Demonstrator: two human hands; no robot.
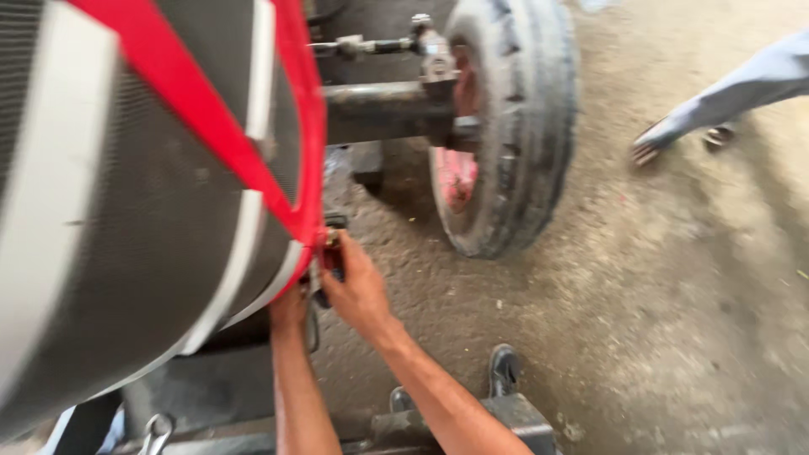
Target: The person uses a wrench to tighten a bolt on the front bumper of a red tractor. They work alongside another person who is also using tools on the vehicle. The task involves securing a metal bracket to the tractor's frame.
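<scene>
A tractor's front grille [109, 227], dark mesh with white strips and a red frame [308, 152], fills the left of the view. My right hand [358, 291] grips a small dark part at the lower corner of the red frame. My left hand [289, 310] reaches just under the same corner; its fingers are hidden by the grille edge. Both forearms come up from the bottom of the picture.
The tractor's front wheel [506, 126] with a red hub stands on its axle [383, 109] just beyond my hands. Another person's leg and sandalled foot [666, 139] stand at the upper right on the dusty concrete floor. My shoes [504, 369] show at the bottom.
</scene>
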